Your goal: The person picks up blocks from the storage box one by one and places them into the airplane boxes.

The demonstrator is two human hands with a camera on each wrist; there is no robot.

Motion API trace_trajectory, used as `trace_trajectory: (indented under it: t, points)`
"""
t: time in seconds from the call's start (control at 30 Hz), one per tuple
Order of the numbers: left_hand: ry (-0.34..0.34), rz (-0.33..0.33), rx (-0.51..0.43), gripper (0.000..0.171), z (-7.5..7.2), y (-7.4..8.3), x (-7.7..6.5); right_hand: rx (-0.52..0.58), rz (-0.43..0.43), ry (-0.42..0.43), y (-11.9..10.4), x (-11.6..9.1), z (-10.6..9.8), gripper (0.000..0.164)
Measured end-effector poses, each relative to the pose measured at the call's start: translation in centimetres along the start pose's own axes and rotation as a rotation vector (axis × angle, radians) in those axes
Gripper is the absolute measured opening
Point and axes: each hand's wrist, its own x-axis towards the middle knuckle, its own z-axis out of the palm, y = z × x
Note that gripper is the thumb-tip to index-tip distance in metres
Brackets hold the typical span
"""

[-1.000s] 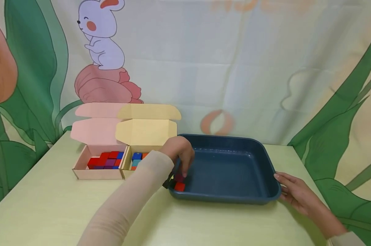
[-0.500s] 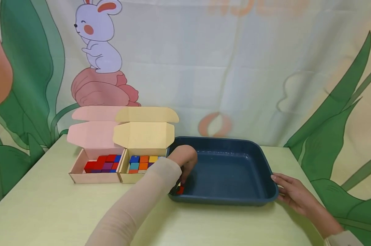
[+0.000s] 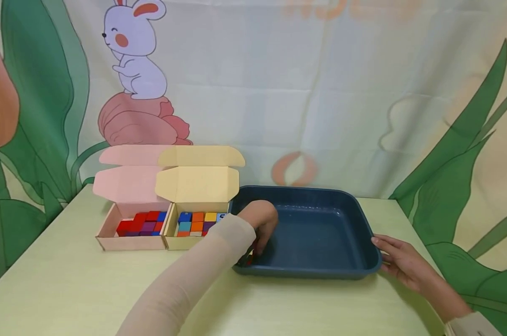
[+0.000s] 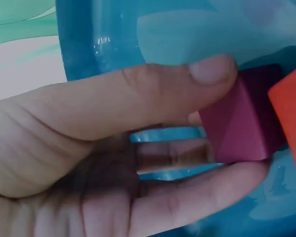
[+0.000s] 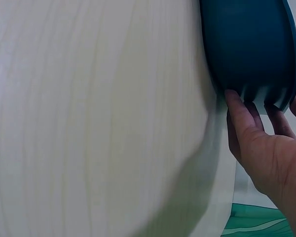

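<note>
Inside the dark blue tray (image 3: 312, 233), near its front left corner, my left hand (image 3: 261, 221) reaches down. The left wrist view has the thumb and fingers pinching a purple block (image 4: 241, 118), with a red-orange block (image 4: 293, 113) right beside it. From the head view the hand mostly covers both; only a bit of red shows below the fingers. At the tray's right side my right hand (image 3: 404, 263) holds its edge, thumb at the rim and fingers against the outer wall (image 5: 251, 59).
Left of the tray stand an open pink box (image 3: 131, 242) and an open yellow box (image 3: 182, 242), side by side, both containing several coloured blocks. A pale green-yellow table (image 3: 68, 280) lies beneath, with a printed curtain (image 3: 236, 93) behind.
My left hand has shifted slightly right and down at the tray's corner, now covering most of the blocks there. The right hand stays at the tray's side.
</note>
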Motion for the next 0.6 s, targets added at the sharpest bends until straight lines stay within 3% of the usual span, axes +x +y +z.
trace_trajectory:
  t: [0.1, 0.3, 0.4, 0.43, 0.5, 0.6]
  points:
    - [0.006, -0.001, 0.062, 0.020, -0.2, 0.3, 0.2, -0.001, 0.003, -0.009, 0.0, 0.0, 0.0, 0.018]
    - [0.072, 0.033, 0.133, 0.013, -0.6, 0.5, 0.2, -0.034, -0.010, -0.004, -0.2, 0.1, -0.2, 0.044]
    - [0.120, 0.077, 0.141, 0.008, -0.7, 0.4, 0.3, -0.039, -0.004, 0.004, -0.2, 0.2, -0.4, 0.042]
    - [0.169, 0.098, 0.122, 0.006, -1.0, -0.1, 1.9, -0.038, -0.002, 0.001, -0.2, 0.2, -0.4, 0.041]
    - [0.318, 0.139, 0.063, 0.007, -0.9, -0.3, 2.1, -0.033, 0.001, 0.004, -0.2, 0.2, -0.4, 0.038]
    - [0.625, 0.222, -0.064, 0.015, -0.6, -0.8, 2.2, -0.029, 0.001, -0.006, -0.1, 0.2, -0.3, 0.041]
